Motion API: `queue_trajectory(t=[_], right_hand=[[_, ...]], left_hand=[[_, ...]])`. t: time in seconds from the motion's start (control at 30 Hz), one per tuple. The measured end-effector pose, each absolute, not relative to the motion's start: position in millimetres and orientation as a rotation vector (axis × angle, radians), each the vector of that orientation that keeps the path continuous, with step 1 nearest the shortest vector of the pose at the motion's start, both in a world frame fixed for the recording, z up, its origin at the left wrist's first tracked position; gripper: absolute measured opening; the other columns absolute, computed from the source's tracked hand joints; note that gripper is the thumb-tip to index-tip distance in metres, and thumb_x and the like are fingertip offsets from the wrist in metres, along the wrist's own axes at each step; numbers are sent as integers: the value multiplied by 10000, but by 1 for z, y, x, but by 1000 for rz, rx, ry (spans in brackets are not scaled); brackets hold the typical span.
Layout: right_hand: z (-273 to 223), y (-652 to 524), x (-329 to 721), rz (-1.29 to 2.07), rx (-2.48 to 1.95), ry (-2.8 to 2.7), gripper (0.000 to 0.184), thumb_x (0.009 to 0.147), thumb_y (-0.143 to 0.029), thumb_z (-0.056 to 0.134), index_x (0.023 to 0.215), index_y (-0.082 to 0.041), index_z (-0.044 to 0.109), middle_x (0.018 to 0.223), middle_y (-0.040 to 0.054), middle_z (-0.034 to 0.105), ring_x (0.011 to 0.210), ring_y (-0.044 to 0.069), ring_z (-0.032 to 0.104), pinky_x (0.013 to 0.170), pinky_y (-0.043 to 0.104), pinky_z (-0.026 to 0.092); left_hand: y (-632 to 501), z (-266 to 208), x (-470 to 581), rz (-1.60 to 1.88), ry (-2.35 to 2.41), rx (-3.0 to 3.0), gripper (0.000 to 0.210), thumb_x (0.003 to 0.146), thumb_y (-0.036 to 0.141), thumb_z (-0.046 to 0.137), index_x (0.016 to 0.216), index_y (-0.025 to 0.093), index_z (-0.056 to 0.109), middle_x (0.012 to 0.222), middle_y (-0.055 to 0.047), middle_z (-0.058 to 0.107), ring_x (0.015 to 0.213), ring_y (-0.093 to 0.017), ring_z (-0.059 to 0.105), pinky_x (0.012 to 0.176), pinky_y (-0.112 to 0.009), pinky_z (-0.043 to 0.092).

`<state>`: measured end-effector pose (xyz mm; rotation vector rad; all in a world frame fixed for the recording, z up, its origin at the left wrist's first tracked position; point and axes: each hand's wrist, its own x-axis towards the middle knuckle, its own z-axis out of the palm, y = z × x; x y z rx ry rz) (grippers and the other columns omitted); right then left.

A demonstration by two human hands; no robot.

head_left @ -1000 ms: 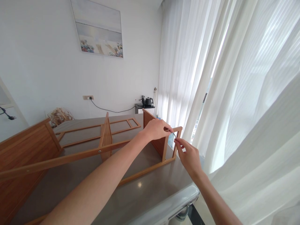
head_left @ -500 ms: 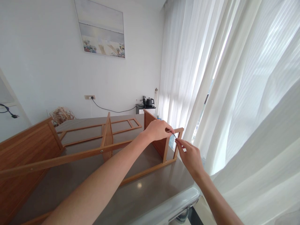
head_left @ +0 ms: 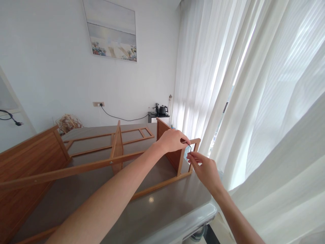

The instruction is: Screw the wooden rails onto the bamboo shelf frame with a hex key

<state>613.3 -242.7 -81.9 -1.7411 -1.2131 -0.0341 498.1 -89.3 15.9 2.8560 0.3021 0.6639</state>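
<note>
A wooden shelf frame (head_left: pixel 142 191) lies on its side on a grey-covered table. At the frame's right end, my left hand (head_left: pixel 174 140) is closed in a pinch at the upper rail, its fingertips at one end of a thin dark hex key (head_left: pixel 190 148). My right hand (head_left: pixel 204 167) pinches the key's other arm just below, thumb and fingers pressed together. The key's bend shows between both hands; its tip is hidden by my left fingers. A middle wooden panel (head_left: pixel 117 144) and an end panel (head_left: pixel 166 135) stand upright within the frame.
The grey table surface (head_left: pixel 175 200) has a clear plastic-like edge cover at its front right. White curtains (head_left: pixel 243 135) hang close on the right. A black kettle (head_left: pixel 163 109) stands on a cabinet at the back, and a power cord (head_left: pixel 124 119) runs along the wall.
My right fingers have moved slightly down and left, swinging the hex key's lower arm round. My left hand stays at the rail. The view has shifted slightly.
</note>
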Motion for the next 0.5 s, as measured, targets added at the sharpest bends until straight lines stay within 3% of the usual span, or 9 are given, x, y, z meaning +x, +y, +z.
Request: queue_trajectory(t=[0.2,0.5], right_hand=[[-76,-229,592,576,-1342,-994,377,842,-586,711,933,-220,695,994,72,770,896,238,741,728,300,536],[-77,-225,584,717,-1150,-828,400,783,-551,800,967,-210,702,1039,73,760,914,210,736,747,274,503]], left_hand=[[-90,16,498,650,322,2865,246,841,320,595,954,373,807,916,74,788,857,-179,703,830,-299,509],[-91,16,498,639,338,2873,246,851,354,596,981,382,804,993,66,791,938,-201,716,881,-319,510]])
